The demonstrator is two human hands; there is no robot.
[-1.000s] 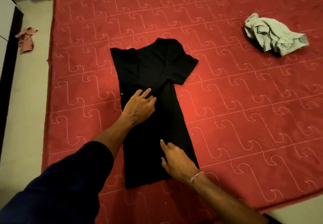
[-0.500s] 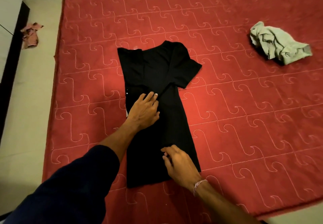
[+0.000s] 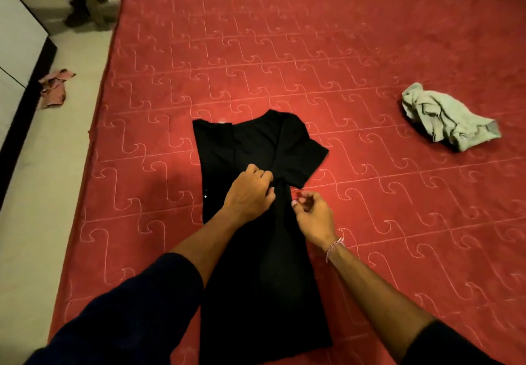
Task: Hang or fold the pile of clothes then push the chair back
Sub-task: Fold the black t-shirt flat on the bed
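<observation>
A black short-sleeved cotton T-shirt [image 3: 256,222] lies flat on the red quilted bed [image 3: 370,51], its hem near the person and its collar at the far end; its left side looks already turned in to a straight edge, while the right sleeve juts out to the right. The step in hand looks like the lengthwise fold of this shirt. The left hand [image 3: 249,193] rests on the cloth at mid-body with fingers curled, apparently pinching a bit of fabric just below the right armpit, though the dark cloth hides the exact grip. The right hand [image 3: 311,216] sits at the shirt's right edge just beside the left, fingers loosely curled toward the thumb; whether it has hold of the edge or merely hovers at it cannot be told. The next move probably calls for bringing the right sleeve and side across to the middle, with one hand holding the body still so the folded left edge does not shift. There is wide open bed to the right and far side for that sweep; the bed's left edge is near the shirt, with pale floor beyond. A crumpled pale green garment [image 3: 447,119] waits well apart to the right, not yet folded. A wooden chair's legs [image 3: 91,0] show at the far left, off the bed.
</observation>
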